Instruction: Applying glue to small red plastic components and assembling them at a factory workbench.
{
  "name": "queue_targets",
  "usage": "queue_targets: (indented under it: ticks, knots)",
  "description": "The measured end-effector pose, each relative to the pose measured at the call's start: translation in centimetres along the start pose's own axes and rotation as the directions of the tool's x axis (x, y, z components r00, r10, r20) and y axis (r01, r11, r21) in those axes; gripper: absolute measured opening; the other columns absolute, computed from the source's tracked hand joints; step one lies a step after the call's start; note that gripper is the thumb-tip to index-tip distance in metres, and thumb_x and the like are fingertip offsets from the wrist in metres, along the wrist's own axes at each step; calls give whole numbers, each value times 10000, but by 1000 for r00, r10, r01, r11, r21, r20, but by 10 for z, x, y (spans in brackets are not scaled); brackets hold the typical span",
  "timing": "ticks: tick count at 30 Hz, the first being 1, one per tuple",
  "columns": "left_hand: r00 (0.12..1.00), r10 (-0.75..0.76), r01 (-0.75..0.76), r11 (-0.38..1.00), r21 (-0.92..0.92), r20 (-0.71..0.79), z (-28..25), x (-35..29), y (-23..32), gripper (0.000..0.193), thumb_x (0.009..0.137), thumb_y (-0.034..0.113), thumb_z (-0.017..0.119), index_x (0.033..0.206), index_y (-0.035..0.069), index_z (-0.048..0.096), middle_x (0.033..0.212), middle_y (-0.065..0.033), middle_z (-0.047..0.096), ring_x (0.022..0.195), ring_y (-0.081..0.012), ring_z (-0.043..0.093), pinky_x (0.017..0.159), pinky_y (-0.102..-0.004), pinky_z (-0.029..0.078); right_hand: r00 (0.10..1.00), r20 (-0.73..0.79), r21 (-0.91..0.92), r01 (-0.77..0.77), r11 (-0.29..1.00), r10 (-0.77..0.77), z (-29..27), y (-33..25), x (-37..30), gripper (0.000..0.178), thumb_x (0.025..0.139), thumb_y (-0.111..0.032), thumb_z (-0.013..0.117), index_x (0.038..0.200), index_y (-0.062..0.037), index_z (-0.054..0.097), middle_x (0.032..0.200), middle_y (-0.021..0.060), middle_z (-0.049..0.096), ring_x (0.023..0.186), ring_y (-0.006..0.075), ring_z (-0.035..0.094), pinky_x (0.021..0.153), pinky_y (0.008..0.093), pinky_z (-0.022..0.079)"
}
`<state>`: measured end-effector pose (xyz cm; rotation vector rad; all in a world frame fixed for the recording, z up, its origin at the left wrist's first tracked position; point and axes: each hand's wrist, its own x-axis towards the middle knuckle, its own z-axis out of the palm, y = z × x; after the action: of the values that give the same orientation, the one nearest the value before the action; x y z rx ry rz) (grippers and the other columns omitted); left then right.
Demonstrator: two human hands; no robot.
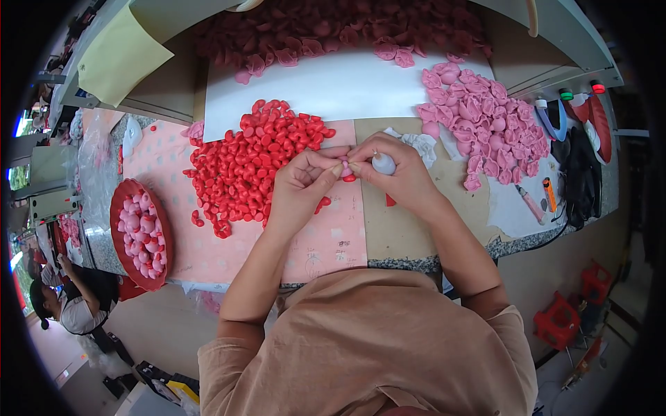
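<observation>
My left hand (305, 179) and my right hand (401, 173) meet over the middle of the worktable, fingertips pinched together. Between the fingertips is a small pink and red moulded piece (348, 173), partly covered by them. A small whitish squeeze bottle with a thin tip (383, 164) is tucked in my right hand as well. Beside my left hand spreads a heap of glossy red moulded pieces (239, 163). Off to the right of my right hand lies a pile of pink, petal-edged hollow pieces (485, 118).
A red fluted basin (166, 239) of pink and red pieces stands at the left edge. More dark pink pieces (333, 31) fill the shelf at the back. White crumpled tissue (419, 145), an orange cutter (549, 194) and a black bag (581, 173) lie rightward. Another person (80, 305) sits far left.
</observation>
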<state>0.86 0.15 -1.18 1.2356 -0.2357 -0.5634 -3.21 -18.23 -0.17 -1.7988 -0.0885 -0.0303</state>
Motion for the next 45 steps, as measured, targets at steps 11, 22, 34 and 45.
queue_targets:
  ticks: [11, 22, 34, 45]
  knots:
    - [998, -27, 28, 999, 22, -62, 5, 1, 4, 74, 870, -23, 543, 943, -25, 551, 1084, -121, 594, 914, -107, 594, 813, -221, 476, 980, -20, 114, -192, 975, 196, 5, 1, 1, 92, 826, -52, 623, 899, -2, 597, 916, 44, 599, 847, 105, 575, 737, 237, 474]
    - [999, -2, 1, 1000, -13, -45, 9, 0, 11, 243, 871, -47, 520, 1113, -35, 533, 1124, -104, 582, 1082, -143, 542, 929, -243, 430, 940, 59, 522, -317, 792, 337, 6, -6, 3, 240, 854, -55, 586, 1073, 37, 556, 1061, 92, 583, 951, 145, 583, 831, 276, 509]
    - [999, -8, 8, 1000, -3, -42, 6, 0, 7, 240, 863, -62, 523, 1100, -43, 556, 1167, -121, 567, 1058, -134, 552, 906, -236, 447, 942, 65, 495, -316, 810, 328, 6, -2, 1, 254, 851, -62, 601, 1078, 42, 552, 1118, 119, 564, 976, 167, 583, 836, 301, 516]
    - [999, -9, 9, 1000, -7, -50, 7, -1, 5, 241, 854, -74, 526, 1087, -35, 573, 1221, -141, 530, 1076, -145, 545, 919, -244, 444, 941, 65, 493, -320, 809, 332, 7, -1, 1, 241, 846, -61, 611, 1062, 36, 563, 1096, 115, 577, 961, 161, 587, 828, 293, 515]
